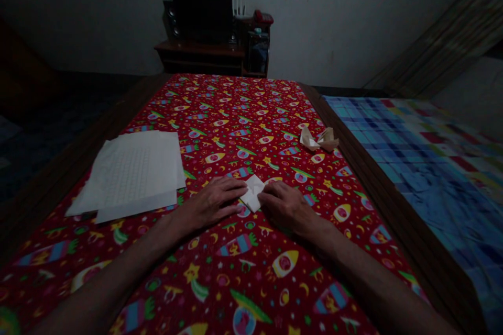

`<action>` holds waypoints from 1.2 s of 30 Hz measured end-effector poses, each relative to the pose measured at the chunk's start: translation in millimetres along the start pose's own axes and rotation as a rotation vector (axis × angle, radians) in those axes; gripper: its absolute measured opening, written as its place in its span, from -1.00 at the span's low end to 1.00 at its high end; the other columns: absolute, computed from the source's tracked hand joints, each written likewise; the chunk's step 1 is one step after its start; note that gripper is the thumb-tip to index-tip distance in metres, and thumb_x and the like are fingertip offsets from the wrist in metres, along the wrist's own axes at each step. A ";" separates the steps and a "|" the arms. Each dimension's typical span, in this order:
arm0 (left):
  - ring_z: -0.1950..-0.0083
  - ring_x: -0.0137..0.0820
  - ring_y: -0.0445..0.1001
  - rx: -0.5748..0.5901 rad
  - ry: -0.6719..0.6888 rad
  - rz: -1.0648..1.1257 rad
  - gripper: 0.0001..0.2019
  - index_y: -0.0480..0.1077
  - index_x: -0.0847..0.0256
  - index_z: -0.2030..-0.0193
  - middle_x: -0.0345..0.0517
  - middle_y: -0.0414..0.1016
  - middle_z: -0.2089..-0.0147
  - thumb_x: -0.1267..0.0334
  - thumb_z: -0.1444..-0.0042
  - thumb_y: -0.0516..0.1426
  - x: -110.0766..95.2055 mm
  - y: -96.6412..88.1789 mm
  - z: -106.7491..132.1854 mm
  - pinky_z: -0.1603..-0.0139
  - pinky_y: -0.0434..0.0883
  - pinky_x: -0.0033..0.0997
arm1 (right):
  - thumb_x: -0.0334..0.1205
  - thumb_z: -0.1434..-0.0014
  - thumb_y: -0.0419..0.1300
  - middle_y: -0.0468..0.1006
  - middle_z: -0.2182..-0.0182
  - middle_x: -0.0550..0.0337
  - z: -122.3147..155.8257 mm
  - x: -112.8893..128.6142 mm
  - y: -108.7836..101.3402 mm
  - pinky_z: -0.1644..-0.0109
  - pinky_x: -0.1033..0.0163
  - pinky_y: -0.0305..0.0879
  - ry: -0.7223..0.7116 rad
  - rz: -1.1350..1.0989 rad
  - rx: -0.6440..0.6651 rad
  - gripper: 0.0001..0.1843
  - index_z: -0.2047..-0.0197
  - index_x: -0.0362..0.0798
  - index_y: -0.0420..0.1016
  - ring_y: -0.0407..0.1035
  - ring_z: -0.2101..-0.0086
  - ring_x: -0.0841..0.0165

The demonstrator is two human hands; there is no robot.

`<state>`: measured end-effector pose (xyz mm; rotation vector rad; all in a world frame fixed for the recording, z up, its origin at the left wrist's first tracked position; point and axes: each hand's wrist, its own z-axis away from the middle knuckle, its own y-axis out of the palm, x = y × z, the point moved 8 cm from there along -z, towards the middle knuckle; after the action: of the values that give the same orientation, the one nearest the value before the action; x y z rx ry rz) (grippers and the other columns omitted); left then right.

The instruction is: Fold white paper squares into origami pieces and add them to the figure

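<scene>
A small white folded paper point(253, 193) lies on the red cloth between my two hands, its outline roughly a diamond. My left hand point(218, 200) rests flat with fingers stretched out, the fingertips on the paper's left edge and the thumb apart on the cloth. On the other side, my right hand point(285, 205) has its fingers curled, with thumb and forefinger closed at the paper's right edge. Further right sits a folded paper piece point(328, 140), brown and white, with raised points.
Left of my hands lies a stack of white sheets point(137, 172), the top one faintly printed. A patterned red cloth point(236, 282) covers the surface. At the far wall stand a dark monitor point(202, 10) and a red telephone point(263, 17) on a desk. Checked bedding point(377, 141) is at right.
</scene>
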<state>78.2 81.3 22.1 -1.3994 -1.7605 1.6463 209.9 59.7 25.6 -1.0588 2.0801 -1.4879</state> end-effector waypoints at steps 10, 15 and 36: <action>0.03 -0.23 0.40 -0.043 0.132 -0.293 -0.80 0.34 0.28 0.07 0.05 0.44 0.14 0.28 -0.27 -0.03 -24.5 4.8 -10.2 0.04 0.38 -0.18 | -0.26 -0.29 0.00 0.45 0.17 0.02 -0.7 2.0 -3.2 0.04 0.14 0.30 -0.073 -0.040 0.060 -0.80 0.10 -0.09 0.40 0.26 0.09 0.28; 0.04 -0.23 0.40 -0.044 0.159 -0.337 -0.80 0.32 0.30 0.05 0.04 0.44 0.13 0.32 -0.27 -0.03 -26.0 5.7 -8.1 0.03 0.39 -0.20 | -0.27 -0.30 -0.03 0.45 0.16 0.02 -1.2 1.4 -0.7 0.04 0.13 0.30 -0.082 -0.018 0.086 -0.77 0.09 -0.11 0.40 0.26 0.08 0.27; 0.15 -0.37 0.39 -0.228 -0.102 -0.009 -0.85 0.41 0.24 0.26 -0.10 0.46 0.20 0.26 -0.24 0.04 -3.6 -0.9 -12.5 0.11 0.35 -0.36 | -0.20 -0.29 0.03 0.48 0.35 0.11 2.6 -28.3 1.7 0.30 0.28 0.25 0.246 -0.271 -0.121 -0.79 0.29 -0.07 0.43 0.32 0.35 0.37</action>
<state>89.4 85.4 27.4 -1.4211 -2.0643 1.5779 229.4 79.5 19.6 -1.3046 2.2917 -1.7133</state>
